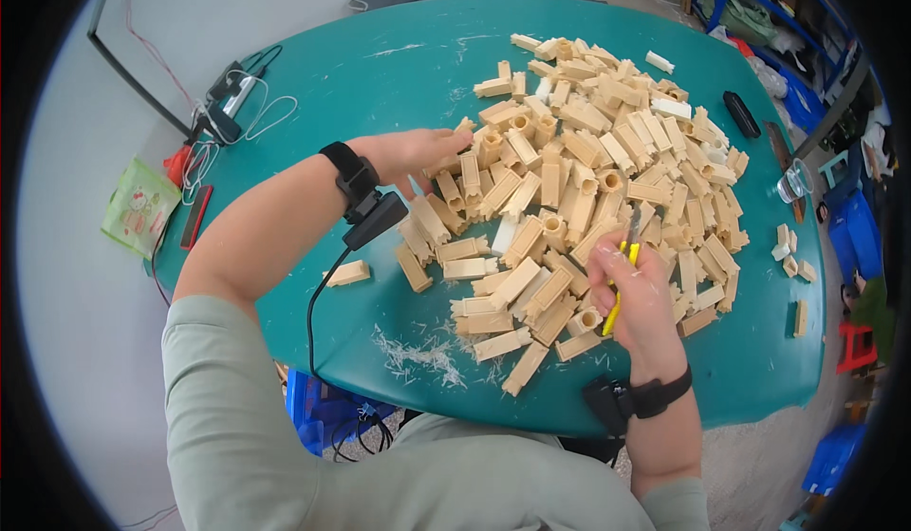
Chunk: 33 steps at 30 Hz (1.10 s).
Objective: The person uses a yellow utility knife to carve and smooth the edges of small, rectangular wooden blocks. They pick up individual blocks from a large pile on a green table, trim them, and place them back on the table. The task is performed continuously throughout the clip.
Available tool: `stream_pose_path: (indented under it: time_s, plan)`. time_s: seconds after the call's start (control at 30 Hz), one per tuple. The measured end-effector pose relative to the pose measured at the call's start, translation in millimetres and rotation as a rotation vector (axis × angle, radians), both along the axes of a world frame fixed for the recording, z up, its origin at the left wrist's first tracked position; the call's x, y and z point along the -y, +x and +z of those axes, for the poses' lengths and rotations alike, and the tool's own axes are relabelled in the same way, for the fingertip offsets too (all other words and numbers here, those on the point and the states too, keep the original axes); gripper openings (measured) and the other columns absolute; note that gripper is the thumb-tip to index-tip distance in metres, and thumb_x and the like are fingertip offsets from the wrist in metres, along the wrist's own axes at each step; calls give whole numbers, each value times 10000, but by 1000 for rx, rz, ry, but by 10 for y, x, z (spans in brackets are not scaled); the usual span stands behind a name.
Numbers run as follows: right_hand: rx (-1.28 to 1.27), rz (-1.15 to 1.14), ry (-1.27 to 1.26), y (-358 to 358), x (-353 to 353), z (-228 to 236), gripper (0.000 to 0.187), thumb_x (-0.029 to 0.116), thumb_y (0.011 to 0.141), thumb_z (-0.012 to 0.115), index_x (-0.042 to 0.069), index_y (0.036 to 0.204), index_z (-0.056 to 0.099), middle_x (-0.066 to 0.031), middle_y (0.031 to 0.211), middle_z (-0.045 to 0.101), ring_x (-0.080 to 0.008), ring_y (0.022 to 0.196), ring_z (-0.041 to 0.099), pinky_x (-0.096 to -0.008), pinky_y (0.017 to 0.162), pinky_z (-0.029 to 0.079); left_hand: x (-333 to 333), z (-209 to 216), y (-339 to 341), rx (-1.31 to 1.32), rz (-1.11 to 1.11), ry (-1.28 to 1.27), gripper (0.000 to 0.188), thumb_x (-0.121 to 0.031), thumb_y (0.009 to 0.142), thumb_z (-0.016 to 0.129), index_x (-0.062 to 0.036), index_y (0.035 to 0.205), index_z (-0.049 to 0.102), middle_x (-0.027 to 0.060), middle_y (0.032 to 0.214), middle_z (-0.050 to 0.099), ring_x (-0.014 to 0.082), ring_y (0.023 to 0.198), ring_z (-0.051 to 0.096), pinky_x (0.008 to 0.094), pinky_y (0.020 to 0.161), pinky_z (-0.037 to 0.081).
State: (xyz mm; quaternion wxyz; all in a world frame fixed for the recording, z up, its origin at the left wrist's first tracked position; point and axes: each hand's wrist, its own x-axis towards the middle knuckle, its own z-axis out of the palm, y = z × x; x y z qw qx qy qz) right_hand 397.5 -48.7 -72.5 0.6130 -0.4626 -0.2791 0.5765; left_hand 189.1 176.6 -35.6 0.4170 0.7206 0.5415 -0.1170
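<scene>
A large heap of beige hollow plastic pieces (553, 292), square-sided with notched ends, covers the middle and right of the green table (361, 85). My left hand (410, 156) is at the heap's left edge, fingers stretched out over the nearest pieces and thumb apart below. Its fingertips are partly hidden, and I see nothing held in it. My right hand (643, 294) grips a yellow utility knife (612, 311) above the front right of the heap, blade pointing away from me. A few white pieces (672, 109) lie among the beige ones.
White shavings (418, 355) lie at the near edge. A single piece (348, 274) sits left of the heap. To the right are a black case (741, 114), a clear cup (791, 185) and several small pieces. A power strip (237, 94) with cables lies at the left.
</scene>
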Motion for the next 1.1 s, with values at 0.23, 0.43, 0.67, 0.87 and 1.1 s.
stream_pose_path:
  time_s: [0.23, 0.43, 0.67, 0.87, 1.1]
  plan:
    - [4, -4, 76, -21, 30, 33, 98, 125, 853, 543, 30, 857, 519, -22, 629, 499, -49, 439, 380, -187, 392, 305, 377, 160, -462, -120, 5, 14, 735, -610, 825, 354, -94, 1344, 281, 127, 1213, 458, 215, 836, 573, 334, 678, 518]
    - [11, -2, 102, -60, 24, 38, 110, 136, 853, 540, 29, 847, 515, -23, 633, 500, -51, 438, 380, -189, 393, 309, 879, 50, -344, 250, 92, -240, 783, -513, 847, 463, -34, 1375, 139, 204, 1203, 425, 193, 758, 587, 277, 694, 522]
    - [-15, -99, 147, -38, 58, 73, 81, 122, 851, 535, 46, 850, 507, -36, 644, 504, -75, 434, 392, -206, 404, 325, 1004, -39, -909, 107, -223, 514, 568, -322, 794, 583, -25, 1242, 399, 172, 1086, 509, 283, 928, 553, 352, 792, 460]
    - [-30, -99, 204, -73, 117, 119, 59, 105, 851, 534, 53, 865, 510, -46, 646, 502, -77, 465, 416, -195, 413, 324, 1121, -292, -1415, 45, -289, 707, 255, -56, 717, 593, -75, 970, 563, 143, 889, 532, 343, 895, 494, 394, 773, 424]
    - [58, 3, 30, -65, 42, 281, 183, 205, 843, 583, 86, 961, 507, 2, 709, 537, -41, 540, 463, -182, 417, 352, 1446, -231, -1559, 35, -261, 1007, 436, 10, 536, 659, -46, 949, 533, 191, 992, 451, 383, 915, 421, 446, 794, 379]
